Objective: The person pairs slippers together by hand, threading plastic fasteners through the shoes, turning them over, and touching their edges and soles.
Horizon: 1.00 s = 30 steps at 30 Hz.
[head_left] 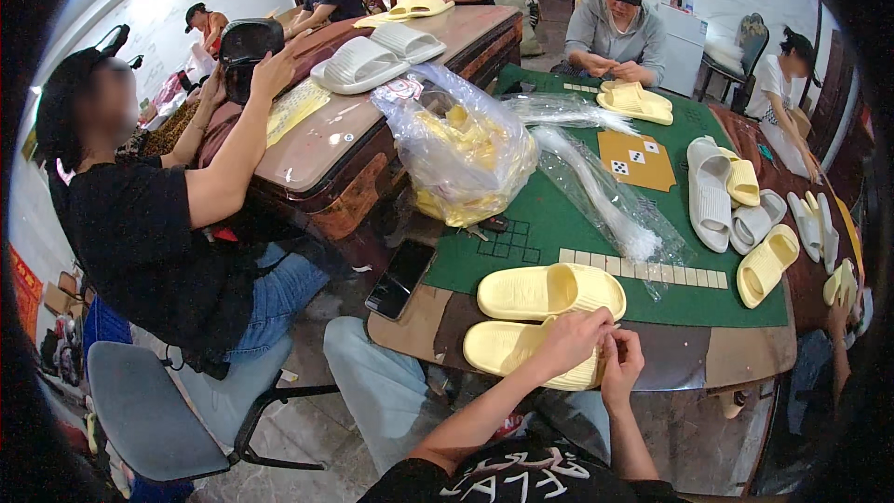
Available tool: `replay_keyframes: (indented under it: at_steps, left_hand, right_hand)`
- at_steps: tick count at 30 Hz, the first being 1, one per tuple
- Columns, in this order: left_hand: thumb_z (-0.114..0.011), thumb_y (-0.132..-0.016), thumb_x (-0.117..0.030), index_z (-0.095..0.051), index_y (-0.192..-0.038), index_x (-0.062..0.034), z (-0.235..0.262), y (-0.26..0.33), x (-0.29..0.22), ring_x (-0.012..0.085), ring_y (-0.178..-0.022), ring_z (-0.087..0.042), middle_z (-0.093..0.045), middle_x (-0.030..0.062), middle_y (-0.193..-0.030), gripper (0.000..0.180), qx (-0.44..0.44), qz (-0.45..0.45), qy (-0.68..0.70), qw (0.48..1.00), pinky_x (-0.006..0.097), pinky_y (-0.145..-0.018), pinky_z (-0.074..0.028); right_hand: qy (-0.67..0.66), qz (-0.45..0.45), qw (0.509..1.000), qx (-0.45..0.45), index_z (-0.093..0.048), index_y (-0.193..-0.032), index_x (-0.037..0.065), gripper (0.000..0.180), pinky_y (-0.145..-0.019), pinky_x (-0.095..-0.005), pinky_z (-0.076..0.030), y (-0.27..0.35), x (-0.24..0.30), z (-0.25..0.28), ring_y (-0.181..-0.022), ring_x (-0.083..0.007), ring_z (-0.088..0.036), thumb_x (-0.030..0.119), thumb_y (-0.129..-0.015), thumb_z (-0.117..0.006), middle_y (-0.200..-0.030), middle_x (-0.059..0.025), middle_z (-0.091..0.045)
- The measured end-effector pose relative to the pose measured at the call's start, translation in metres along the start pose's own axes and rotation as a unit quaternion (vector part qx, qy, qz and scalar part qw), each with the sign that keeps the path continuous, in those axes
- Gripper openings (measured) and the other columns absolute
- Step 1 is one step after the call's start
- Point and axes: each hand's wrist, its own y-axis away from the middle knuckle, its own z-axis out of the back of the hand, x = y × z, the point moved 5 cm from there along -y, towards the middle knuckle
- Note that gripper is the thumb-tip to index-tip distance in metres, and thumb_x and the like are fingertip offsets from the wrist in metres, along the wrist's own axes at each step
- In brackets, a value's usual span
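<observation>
Slippers, yellow pair [559,291]: lying side by side at the near edge of the table [759,349], seemingly for easy reach. Left hand [573,340] and right hand [622,368]: hovering close together over the nearer slipper [503,347], fingers bending inward; whether they are grasping anything, cannot tell. Plastic sleeve of white strands [596,188]: sprawling beyond, probably hindering reach across. Bulging bag [461,154]: sitting farther left; black phone [400,279]: lying nearer.

Two yellow slippers [507,292] lie at seven o'clock on the green desk [466,256], one phone [400,279] at eight, one bulging bag [477,168] at ten, two clear packets [596,186] between eleven and centre, three dice faces [637,157] at twelve, one yellow slipper [769,266] at four. Two grey slippers [358,61] top the brown desk [307,163] at ten.
</observation>
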Motion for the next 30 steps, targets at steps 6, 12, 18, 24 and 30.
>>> replay_keyframes:
  at_steps: [6, 12, 18, 24, 30]
  left_hand:
    - [-0.056, -0.087, -0.017, -0.054, -0.091, -0.0069, 0.002, -0.001, -0.002, 0.0292, -0.07, -0.063, -0.062, 0.0101, -0.071, 0.011, 0.008, 0.006, 0.006, 1.0, 0.041, -0.061, -0.048]
    - [-0.057, -0.087, -0.016, -0.055, -0.09, -0.0074, 0.001, -0.001, -0.002, 0.0275, -0.07, -0.063, -0.063, 0.0087, -0.071, 0.01, 0.0, 0.001, -0.012, 1.0, 0.04, -0.06, -0.048]
    - [-0.058, -0.086, -0.017, -0.055, -0.09, -0.0086, 0.004, -0.001, -0.003, 0.0264, -0.068, -0.063, -0.062, 0.0075, -0.069, 0.009, -0.016, 0.0, -0.006, 1.0, 0.04, -0.058, -0.048]
    - [-0.058, -0.086, -0.017, -0.055, -0.089, -0.0085, 0.003, 0.0, -0.002, 0.0273, -0.068, -0.063, -0.062, 0.0077, -0.068, 0.009, -0.011, 0.01, 0.004, 1.0, 0.041, -0.059, -0.048]
    - [-0.058, -0.086, -0.017, -0.056, -0.092, -0.0081, 0.004, 0.001, 0.0, 0.0287, -0.072, -0.064, -0.064, 0.0099, -0.075, 0.01, -0.011, 0.008, 0.009, 1.0, 0.04, -0.062, -0.049]
  right_hand:
    - [-0.012, -0.022, 1.0, -0.005, -0.055, -0.089, 0.0, 0.006, -0.067, -0.0206, -0.042, 0.0, -0.002, 0.0, -0.075, -0.0073, -0.051, 0.005, -0.09, -0.057, -0.083, -0.0016, -0.055]
    - [0.005, -0.002, 1.0, -0.017, -0.055, -0.088, -0.001, 0.007, -0.065, -0.0239, -0.044, 0.0, -0.002, 0.001, -0.072, -0.0107, -0.053, 0.005, -0.089, -0.058, -0.08, -0.0048, -0.057]
    - [-0.016, -0.008, 1.0, -0.01, -0.056, -0.089, -0.001, 0.005, -0.066, -0.0231, -0.044, 0.0, -0.002, 0.0, -0.072, -0.0102, -0.053, 0.004, -0.089, -0.057, -0.081, -0.004, -0.057]
    - [-0.008, 0.0, 1.0, -0.021, -0.056, -0.089, -0.002, 0.004, -0.066, -0.0233, -0.044, 0.0, -0.007, 0.001, -0.073, -0.01, -0.053, 0.002, -0.089, -0.056, -0.081, -0.0041, -0.057]
    - [-0.016, -0.014, 1.0, -0.011, -0.055, -0.089, -0.001, 0.005, -0.064, -0.0223, -0.042, 0.001, -0.01, -0.001, -0.071, -0.0084, -0.05, 0.004, -0.09, -0.055, -0.08, -0.0029, -0.055]
